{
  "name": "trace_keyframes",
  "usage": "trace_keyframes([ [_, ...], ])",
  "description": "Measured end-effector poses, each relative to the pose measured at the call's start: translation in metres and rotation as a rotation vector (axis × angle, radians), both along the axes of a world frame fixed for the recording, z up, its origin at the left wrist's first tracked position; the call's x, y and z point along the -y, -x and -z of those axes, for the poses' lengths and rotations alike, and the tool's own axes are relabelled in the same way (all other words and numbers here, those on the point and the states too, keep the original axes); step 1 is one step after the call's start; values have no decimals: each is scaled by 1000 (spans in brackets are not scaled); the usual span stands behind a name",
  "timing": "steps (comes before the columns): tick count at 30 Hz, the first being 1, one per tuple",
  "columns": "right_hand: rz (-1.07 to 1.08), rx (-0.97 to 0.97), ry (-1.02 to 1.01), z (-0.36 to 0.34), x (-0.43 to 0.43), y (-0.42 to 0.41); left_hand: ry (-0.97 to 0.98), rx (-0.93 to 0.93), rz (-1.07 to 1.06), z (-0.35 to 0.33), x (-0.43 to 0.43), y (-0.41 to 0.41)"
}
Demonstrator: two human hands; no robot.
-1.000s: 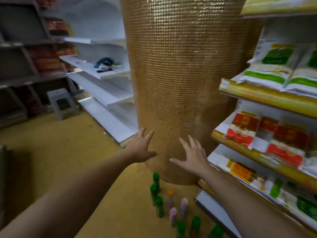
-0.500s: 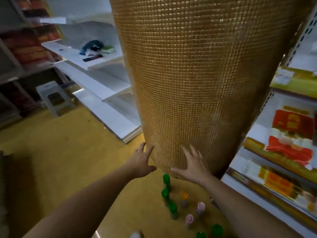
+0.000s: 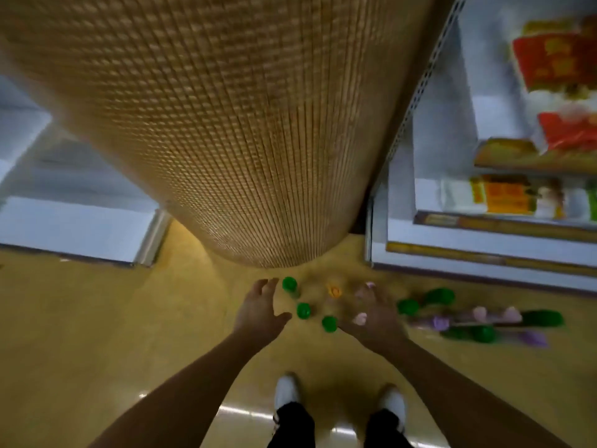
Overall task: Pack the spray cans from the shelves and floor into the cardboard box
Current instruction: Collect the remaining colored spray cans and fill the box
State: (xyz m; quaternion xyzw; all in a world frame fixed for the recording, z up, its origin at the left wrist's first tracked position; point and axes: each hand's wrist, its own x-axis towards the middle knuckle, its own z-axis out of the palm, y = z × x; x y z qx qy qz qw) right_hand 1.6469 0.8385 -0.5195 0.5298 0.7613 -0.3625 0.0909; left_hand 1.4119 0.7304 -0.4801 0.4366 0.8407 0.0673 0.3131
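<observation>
Several spray cans stand on the yellow floor below me, seen from above by their caps: green caps [image 3: 303, 310], an orange cap [image 3: 334, 291] and a pink cap [image 3: 360, 318]. More cans with green [image 3: 407, 307] and purple caps [image 3: 441, 323] stand to the right, blurred. My left hand [image 3: 260, 310] hovers with spread fingers just left of the green caps. Over the pink-capped cans my right hand [image 3: 374, 315] reaches down, fingers relaxed. Neither hand holds anything. No cardboard box is in view.
A wide gold-tiled pillar [image 3: 226, 124] rises right behind the cans. A white shelf base [image 3: 74, 227] lies at the left. Stocked shelves [image 3: 504, 202] with packets stand at the right. My white shoes [image 3: 286, 391] are on the floor below the hands.
My view has tipped steeply downward and closer to the floor. Both hands have dropped from in front of the pillar down to the caps of the cans.
</observation>
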Motion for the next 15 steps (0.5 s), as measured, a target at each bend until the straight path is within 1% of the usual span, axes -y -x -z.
trace_keyframes([
  [2,61,16,24,37,17,-6,23,43,3,39,5,0],
  [4,105,30,94,75,29,-9,34,92,-44,89,12,-3],
  [7,169,30,189,163,43,-10,20,153,-159,179,21,-10],
  [10,279,11,235,258,58,-11,15,202,-254,277,30,-18],
  [13,358,-26,286,339,67,-10,-37,222,-285,365,32,-21],
  [15,428,-73,282,380,70,-9,-83,219,-274,409,29,-22],
])
